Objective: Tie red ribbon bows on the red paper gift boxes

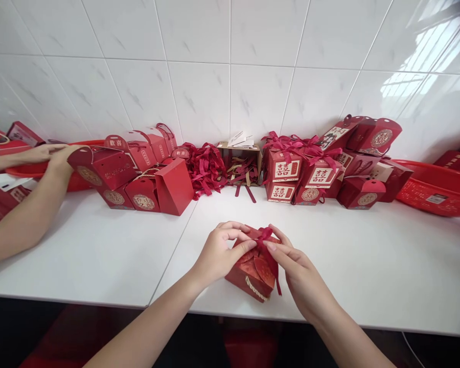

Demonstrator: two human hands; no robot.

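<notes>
A small red gift box (pixel 249 273) with a twisted cream rope handle rests on the white table near its front edge. Dark red ribbon (pixel 266 235) is gathered in a bow on its top. From the left, my left hand (pixel 222 250) pinches the ribbon between thumb and fingers at the knot. On the other side of the bow, my right hand (pixel 289 255) has its thumb and fingers closed on the ribbon too, a finger reaching behind the box. Both hands' fingertips nearly meet at the knot, which they partly cover.
Along the tiled wall stand red gift boxes (pixel 176 186) on the left, a heap of loose ribbons (pixel 205 168), a cardboard box (pixel 258 161) of ribbon strips, and bow-tied boxes (pixel 285 171). A red plastic basket (pixel 437 186) sits right. Another person's arms (pixel 34 220) work at the left.
</notes>
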